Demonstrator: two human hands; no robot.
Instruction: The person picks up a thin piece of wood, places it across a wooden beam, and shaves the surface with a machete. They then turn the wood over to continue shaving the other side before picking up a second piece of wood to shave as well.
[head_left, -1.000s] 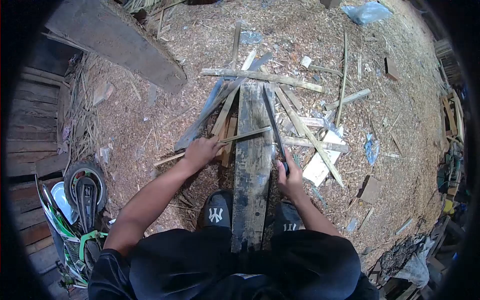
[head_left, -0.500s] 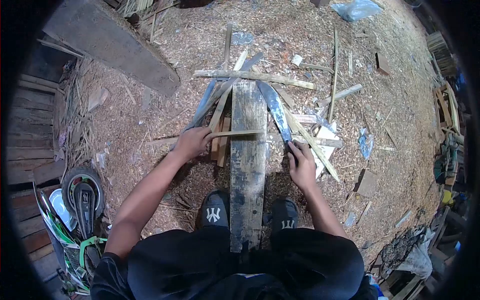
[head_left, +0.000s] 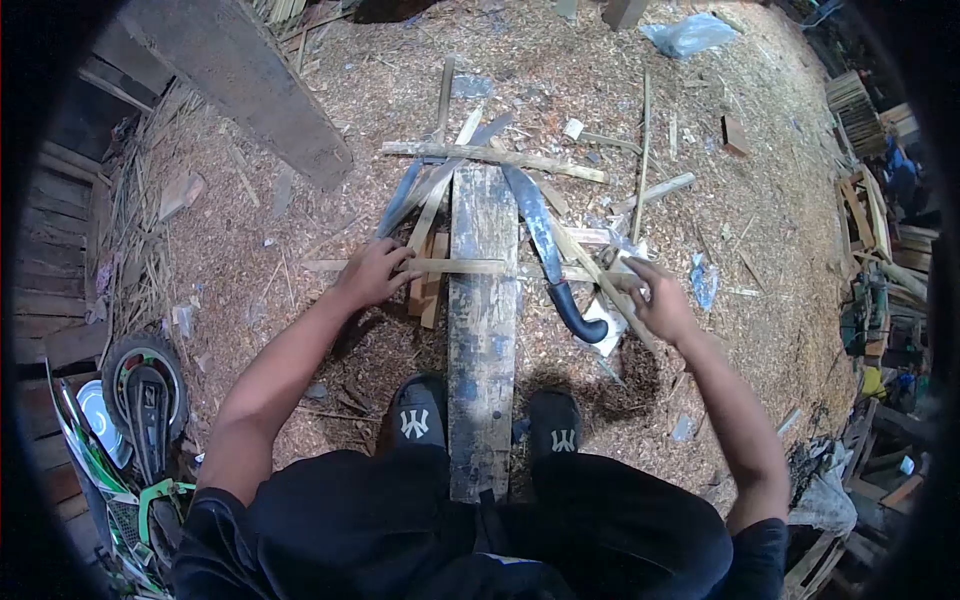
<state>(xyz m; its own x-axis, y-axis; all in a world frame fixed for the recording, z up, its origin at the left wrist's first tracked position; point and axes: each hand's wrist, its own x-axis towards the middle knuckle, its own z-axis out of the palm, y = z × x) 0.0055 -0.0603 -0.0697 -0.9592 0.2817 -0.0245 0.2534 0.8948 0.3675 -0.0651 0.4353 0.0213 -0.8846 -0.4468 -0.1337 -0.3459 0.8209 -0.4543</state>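
My left hand (head_left: 372, 273) is closed on a thin wooden strip (head_left: 460, 266), which lies across the upright-running plank (head_left: 482, 340) in front of me. To the right, my right hand (head_left: 662, 302) has its thumb and fingers apart around the end of another wooden strip (head_left: 585, 275). A machete (head_left: 540, 225) with a curved black handle (head_left: 577, 318) rests along the plank's right side, touched by neither hand. Several more sticks cross at the plank's far end, among them a long pale stick (head_left: 500, 158) lying crosswise.
Wood chips cover the ground (head_left: 300, 380). A thick beam (head_left: 240, 80) slants in at upper left. A small green-and-white bike (head_left: 125, 470) stands at lower left. A plastic bag (head_left: 690, 35) lies at the back. My sandalled feet (head_left: 420, 420) flank the plank.
My right hand has let go of the machete's handle and moved right to the strip's end. The machete now leans by the plank. My left hand still holds its strip.
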